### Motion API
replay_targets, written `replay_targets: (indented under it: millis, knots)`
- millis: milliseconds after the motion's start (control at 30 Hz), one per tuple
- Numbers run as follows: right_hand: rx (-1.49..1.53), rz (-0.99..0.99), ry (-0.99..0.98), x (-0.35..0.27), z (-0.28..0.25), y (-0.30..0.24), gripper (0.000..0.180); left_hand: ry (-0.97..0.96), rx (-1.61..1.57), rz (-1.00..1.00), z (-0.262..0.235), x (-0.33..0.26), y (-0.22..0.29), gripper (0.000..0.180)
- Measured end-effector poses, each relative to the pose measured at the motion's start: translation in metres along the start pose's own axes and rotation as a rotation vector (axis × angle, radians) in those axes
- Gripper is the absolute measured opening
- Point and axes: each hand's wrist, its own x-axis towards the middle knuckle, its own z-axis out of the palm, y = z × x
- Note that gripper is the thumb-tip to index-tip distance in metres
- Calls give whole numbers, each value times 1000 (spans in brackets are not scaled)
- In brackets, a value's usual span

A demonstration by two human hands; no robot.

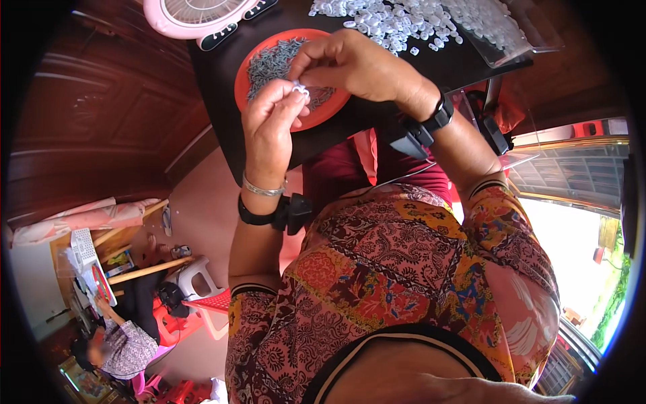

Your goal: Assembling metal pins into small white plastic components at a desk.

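My left hand [269, 124] is closed in a pinch on a small white plastic piece [301, 89], which looks like a clip. Right beside it, my right hand [356, 67] has its thumb and fingers pressed together; whatever they hold is too small and hidden to make out. Both hands are above a round orange-red tray [240, 81], partly covering it. Many thin grey metal pieces like nails or screws [272, 64] fill the tray. Farther back on the dark table [219, 101] lies a loose heap of similar white pieces [393, 27].
At the far left of the table stands a pink fan [195, 17]. A clear plastic container [501, 50] with more white pieces is at the right edge. Another person [128, 343] sits at lower left near a red chair [215, 310]. A thin cable [390, 180] crosses my lap.
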Motion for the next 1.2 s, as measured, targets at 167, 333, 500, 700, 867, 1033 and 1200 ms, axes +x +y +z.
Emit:
replay_targets:
  millis: [167, 333, 500, 700, 867, 1033, 1200]
  knots:
    - [-11, -29, -27, 0, -30, -11, 13, -193, 78, 6, 5, 26, 25, 19]
    - [-125, 88, 125, -15, -57, -2, 18, -77, -177, 6, -2, 48, 23, 19]
    - [-518, -146, 132, -18, -44, 38, 15, 69, -223, 12, -16, 65, 15, 19]
    - [-1026, -39, -103, 18, 3, 54, 13, 72, -312, -50, -23, 71, 3, 18]
    - [-936, -61, -171, 30, 0, 50, 17, 3, -525, -101, -39, 72, -12, 19]
    - [-771, -64, -83, 39, -17, 52, 14, -2, -586, -131, -37, 74, -15, 18]
    - [-368, -255, 179, 55, -28, 42, 10, 21, -568, -131, -39, 73, -15, 18]
